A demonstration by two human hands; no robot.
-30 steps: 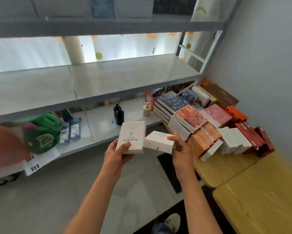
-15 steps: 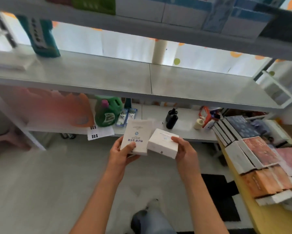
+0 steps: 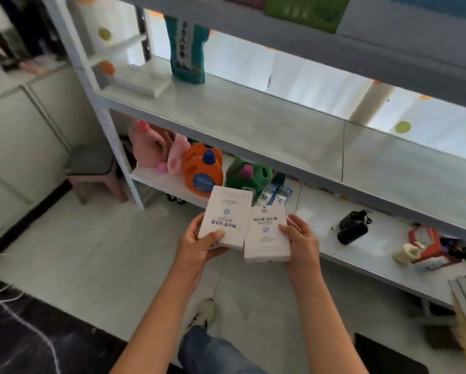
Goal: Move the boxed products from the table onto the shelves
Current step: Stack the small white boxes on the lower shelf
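We grip one white box (image 3: 226, 218) in our left hand (image 3: 199, 242) and another (image 3: 267, 236) in our right hand (image 3: 300, 238), faces up, near the middle shelf (image 3: 253, 125), ready for shelving.

We see soft daylight glowing through the bright backing behind the middle shelf (image 3: 253, 125), slight motion blur overall, and wide-angle bending at the edges.
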